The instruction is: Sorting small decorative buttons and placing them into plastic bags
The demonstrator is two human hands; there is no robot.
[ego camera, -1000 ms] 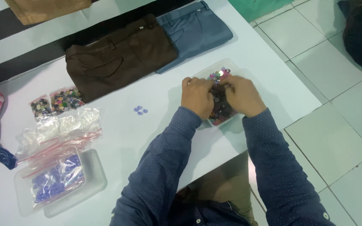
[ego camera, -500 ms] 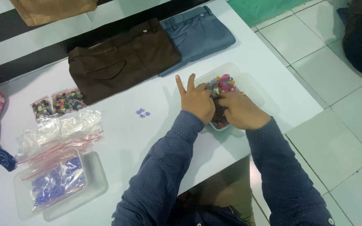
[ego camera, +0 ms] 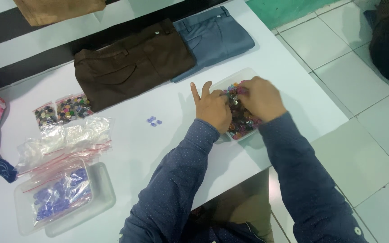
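A clear plastic tray (ego camera: 237, 75) full of mixed coloured buttons (ego camera: 244, 122) sits near the right edge of the white table (ego camera: 158, 148). My left hand (ego camera: 213, 109) rests at the tray's left side, two fingers raised, the others pinched among the buttons. My right hand (ego camera: 263, 97) lies over the tray with its fingertips down in the buttons beside the left hand's. What either pinch holds is hidden. Three small blue buttons (ego camera: 154, 121) lie loose on the table to the left of my left hand.
Folded brown trousers (ego camera: 131, 63) and blue-grey trousers (ego camera: 214, 38) lie at the table's back. On the left are small bags of mixed buttons (ego camera: 64, 109), clear zip bags (ego camera: 64, 139), and a clear tray with a bag of blue buttons (ego camera: 59, 198). Tiled floor lies right.
My hands have shifted a little toward the far end of the button tray. The left hand lifted two fingers, and the fingertips of both hands now meet over the buttons.
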